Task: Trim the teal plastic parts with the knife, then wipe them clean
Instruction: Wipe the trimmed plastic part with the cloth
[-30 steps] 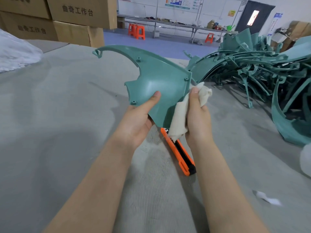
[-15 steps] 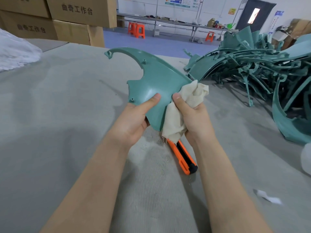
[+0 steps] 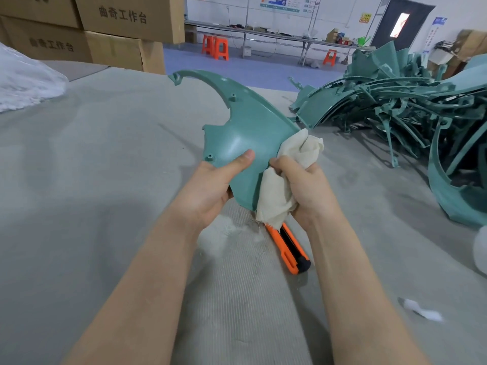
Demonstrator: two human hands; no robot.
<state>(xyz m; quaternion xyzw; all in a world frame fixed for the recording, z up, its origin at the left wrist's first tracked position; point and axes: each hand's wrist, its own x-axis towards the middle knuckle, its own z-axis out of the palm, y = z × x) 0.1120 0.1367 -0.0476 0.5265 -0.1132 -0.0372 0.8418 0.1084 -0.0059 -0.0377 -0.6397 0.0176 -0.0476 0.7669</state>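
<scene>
A curved teal plastic part (image 3: 247,127) is held up over the grey table (image 3: 92,180). My left hand (image 3: 210,191) grips its lower left edge, thumb lying across the front face. My right hand (image 3: 303,185) holds a cream cloth (image 3: 279,196) bunched against the part's right edge, thumb on the cloth. An orange utility knife (image 3: 290,248) lies on the table just below both hands, its blade end hidden under the hanging cloth.
A tangled heap of teal plastic parts (image 3: 395,109) fills the table's right side. Stacked cardboard boxes (image 3: 105,30) stand at the far left, with white plastic wrap (image 3: 23,80) beside them. A white scrap (image 3: 421,312) lies near my right forearm.
My right hand has slid the cloth down the part's right edge toward me, thumb moving from near the top corner to mid-edge. The part has tilted and shifted slightly right.
</scene>
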